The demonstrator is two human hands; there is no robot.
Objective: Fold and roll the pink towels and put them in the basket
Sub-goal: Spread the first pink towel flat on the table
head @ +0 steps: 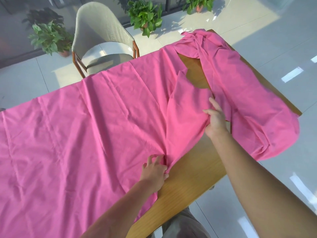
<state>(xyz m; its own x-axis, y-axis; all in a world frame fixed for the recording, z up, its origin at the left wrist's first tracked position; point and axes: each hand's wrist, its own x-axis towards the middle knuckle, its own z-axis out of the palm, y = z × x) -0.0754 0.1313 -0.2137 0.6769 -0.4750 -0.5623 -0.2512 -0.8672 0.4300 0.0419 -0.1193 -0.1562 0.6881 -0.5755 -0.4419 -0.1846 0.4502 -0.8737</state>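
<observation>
A grip is taken on the pink towel at two places: its near edge is pinched by the left hand, with the other fingers spread on the cloth, while a bunched fold further along is clutched by the right hand, thumb and fingers curled round it. The towel is spread flat over most of the worktop, left and far, with its right portion turned back on itself. A second pink towel is heaped at the far right, draped over the worktop's edge toward the floor. No basket is seen.

Several mishaps may be expected. The heaped towel could be dragged off the edge if the cloths overlap and are pulled together. Creases could be trapped in the fold, since the cloth is gathered unevenly between the hands. A chair and potted plants stand beyond. No brand, label or writing can be read.
</observation>
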